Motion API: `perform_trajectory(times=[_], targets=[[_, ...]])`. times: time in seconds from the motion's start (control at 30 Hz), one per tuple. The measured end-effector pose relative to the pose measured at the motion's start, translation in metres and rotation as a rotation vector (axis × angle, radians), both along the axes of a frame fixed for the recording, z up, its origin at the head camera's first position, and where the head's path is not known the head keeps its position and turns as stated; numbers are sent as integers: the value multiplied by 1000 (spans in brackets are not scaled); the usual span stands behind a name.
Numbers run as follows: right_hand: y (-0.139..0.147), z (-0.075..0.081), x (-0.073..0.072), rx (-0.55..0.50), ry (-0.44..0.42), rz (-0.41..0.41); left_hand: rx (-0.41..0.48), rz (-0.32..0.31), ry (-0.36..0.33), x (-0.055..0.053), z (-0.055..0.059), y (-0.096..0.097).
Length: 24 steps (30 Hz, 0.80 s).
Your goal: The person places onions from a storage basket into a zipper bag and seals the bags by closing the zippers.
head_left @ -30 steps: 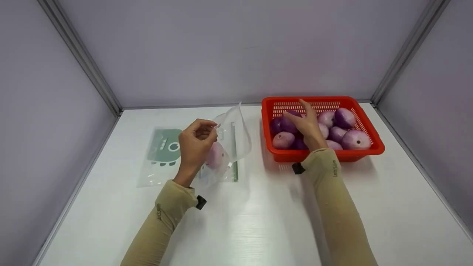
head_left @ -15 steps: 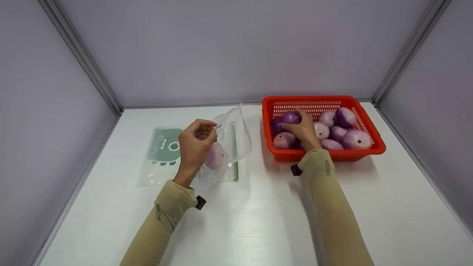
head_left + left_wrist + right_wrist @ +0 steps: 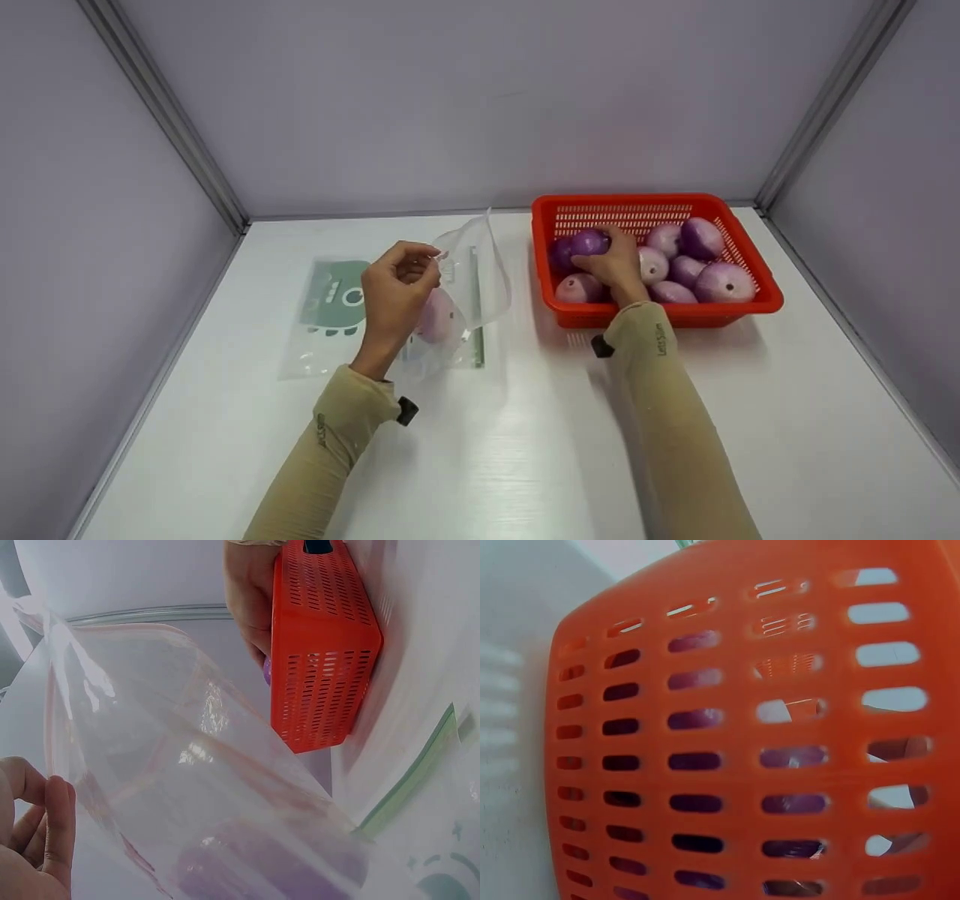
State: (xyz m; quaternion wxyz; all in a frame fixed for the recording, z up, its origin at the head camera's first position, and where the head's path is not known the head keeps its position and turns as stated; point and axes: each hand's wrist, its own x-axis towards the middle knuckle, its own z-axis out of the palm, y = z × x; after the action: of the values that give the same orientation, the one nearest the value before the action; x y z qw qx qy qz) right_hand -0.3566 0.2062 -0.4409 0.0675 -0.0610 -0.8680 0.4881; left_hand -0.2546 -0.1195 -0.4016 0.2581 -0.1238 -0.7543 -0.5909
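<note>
My left hand (image 3: 396, 292) pinches the rim of a clear zip bag (image 3: 491, 281) between thumb and fingertips; in the left wrist view, the bag's mouth (image 3: 135, 628) gapes open. One pale purple onion (image 3: 441, 319) lies inside the bag. Over in the red basket (image 3: 660, 318), my right hand (image 3: 619, 264) has thumb and fingers around a dark purple onion (image 3: 588, 241). Several other red onions (image 3: 724, 283) fill the basket around that hand. The basket's slotted wall (image 3: 739, 780) covers most of the right wrist view, hiding the hand's grip there.
Flat on the white table (image 3: 487, 465), a bag with a green printed face (image 3: 334, 296) lies left of the left hand. Another bag's green zip strip (image 3: 478, 349) shows beneath the held bag. Grey panels (image 3: 480, 105) close in the back and both sides.
Inside the basket, my right hand has come down from above the onions, its spread fingers closing around the dark purple one. The left hand and its bag stay nearly still.
</note>
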Motion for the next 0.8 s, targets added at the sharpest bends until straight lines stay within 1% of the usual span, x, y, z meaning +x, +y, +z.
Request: perform_trajectory(times=[0.13,0.23,0.53,0.67,0.8], targets=[[1,3,2,-7,6,-1,12,-5,-3,0,0,0],[1,6,4,-21,-8,-3,22,-9,-4,1,0,0],[-3,19,7,-134,-42,24,40,-4,-17,1,-1,1],[-7,27,14,-195,-61,49,43,9,-24,0,-1,2],[-13,34,22,-228,-46,84,44,21,-33,0,0,3]])
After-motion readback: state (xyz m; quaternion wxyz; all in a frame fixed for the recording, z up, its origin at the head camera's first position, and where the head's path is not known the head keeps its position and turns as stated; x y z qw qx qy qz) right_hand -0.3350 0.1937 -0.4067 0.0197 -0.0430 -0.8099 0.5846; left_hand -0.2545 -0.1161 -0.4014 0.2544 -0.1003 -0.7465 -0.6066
